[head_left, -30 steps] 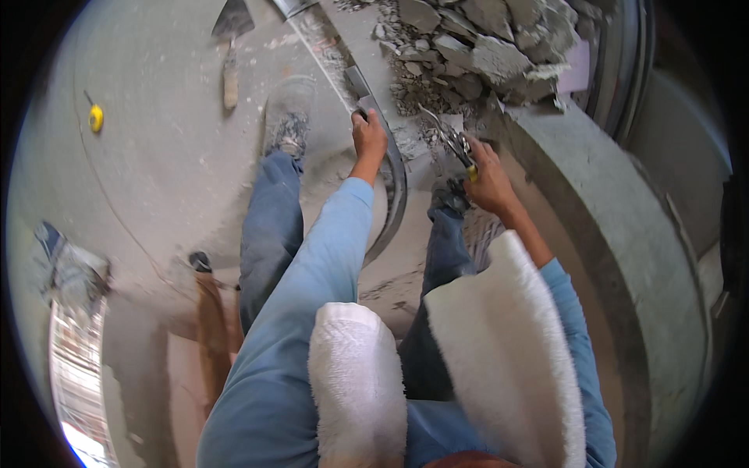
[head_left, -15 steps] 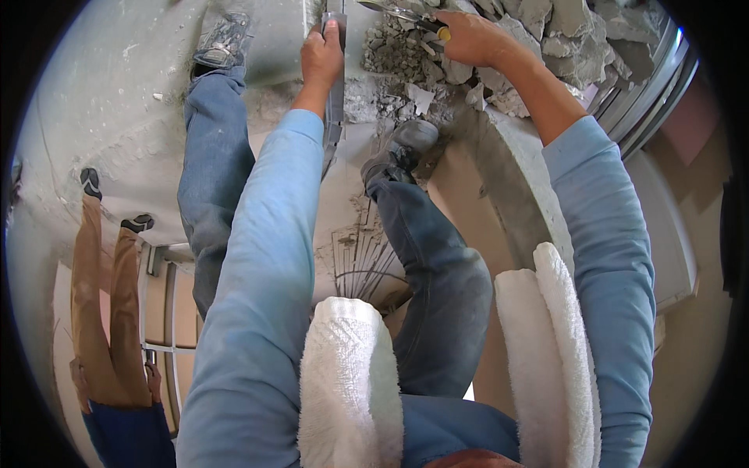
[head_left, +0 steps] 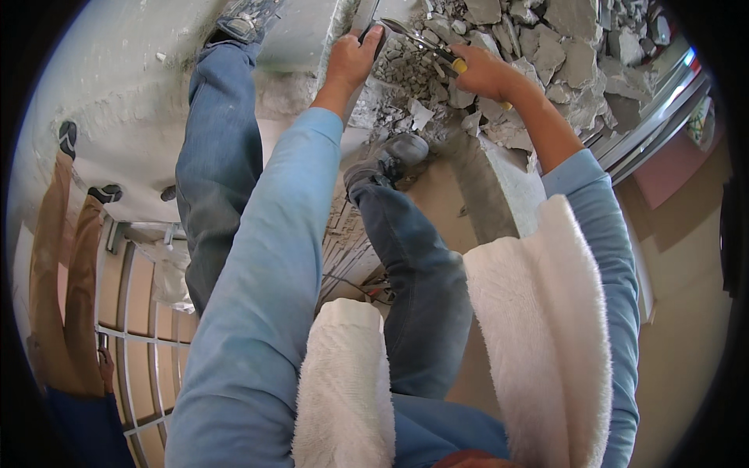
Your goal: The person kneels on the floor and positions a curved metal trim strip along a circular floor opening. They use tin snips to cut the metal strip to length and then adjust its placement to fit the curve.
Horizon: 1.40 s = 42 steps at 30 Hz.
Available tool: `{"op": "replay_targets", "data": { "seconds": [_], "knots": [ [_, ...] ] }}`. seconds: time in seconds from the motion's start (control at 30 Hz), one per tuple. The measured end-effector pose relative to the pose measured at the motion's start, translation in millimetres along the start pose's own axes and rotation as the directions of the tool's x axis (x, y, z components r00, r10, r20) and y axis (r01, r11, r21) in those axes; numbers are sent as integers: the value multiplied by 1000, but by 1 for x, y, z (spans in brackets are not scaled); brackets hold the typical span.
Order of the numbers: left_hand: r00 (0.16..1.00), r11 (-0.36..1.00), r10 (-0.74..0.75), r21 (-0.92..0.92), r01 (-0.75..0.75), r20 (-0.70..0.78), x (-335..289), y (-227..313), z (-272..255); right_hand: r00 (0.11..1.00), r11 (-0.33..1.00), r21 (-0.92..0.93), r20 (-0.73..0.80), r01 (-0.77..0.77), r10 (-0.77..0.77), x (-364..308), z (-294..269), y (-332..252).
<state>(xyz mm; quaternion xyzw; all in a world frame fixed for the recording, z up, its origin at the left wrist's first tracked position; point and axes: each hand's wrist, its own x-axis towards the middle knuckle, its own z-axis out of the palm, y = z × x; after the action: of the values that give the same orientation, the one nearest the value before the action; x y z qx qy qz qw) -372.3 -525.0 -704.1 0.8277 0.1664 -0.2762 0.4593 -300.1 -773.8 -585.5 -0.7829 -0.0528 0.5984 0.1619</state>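
Note:
My left hand [head_left: 351, 61] is closed around a long grey metal channel [head_left: 365, 14], thumb on top, near the top of the view. The channel runs down behind my forearm. In my right hand [head_left: 490, 74] is a pair of tin snips [head_left: 421, 39] with black and yellow handles. The snips' jaws point left and lie right by the channel's edge, close to my left thumb. Whether the blades touch the metal I cannot tell. Both hands are over the floor, beyond my boots.
Broken concrete rubble [head_left: 573, 54] is heaped at the upper right, beside a concrete ledge [head_left: 515, 179]. Metal profiles [head_left: 647, 129] lie at the far right. My right boot [head_left: 402, 152] stands by the rubble. A white towel [head_left: 538, 312] hangs in front of me. Another person's legs [head_left: 58, 242] show at left.
The channel has tilted, its upper end leaning right. Both hands have shifted right and down in the view, and the snips' jaws now sit beside the channel at my left thumb.

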Motion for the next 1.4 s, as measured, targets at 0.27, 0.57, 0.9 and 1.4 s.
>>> {"op": "replay_targets", "data": {
  "seconds": [0.27,0.57,0.9,1.4],
  "knots": [
    [999,998,-35,-54,37,34,-10,11,-3,997,999,24,-79,30,-28,-5,16,4],
    [996,998,-51,-33,53,69,-15,21,-4,997,999,34,72,-37,34,-15,2,-5],
    [993,998,-68,4,68,101,-15,21,-2,999,984,177,38,-5,-2,-16,19,9],
    [999,999,37,-31,-37,-6,-23,22,3,988,1000,10,-151,22,-20,-21,36,16]
  ]
}}
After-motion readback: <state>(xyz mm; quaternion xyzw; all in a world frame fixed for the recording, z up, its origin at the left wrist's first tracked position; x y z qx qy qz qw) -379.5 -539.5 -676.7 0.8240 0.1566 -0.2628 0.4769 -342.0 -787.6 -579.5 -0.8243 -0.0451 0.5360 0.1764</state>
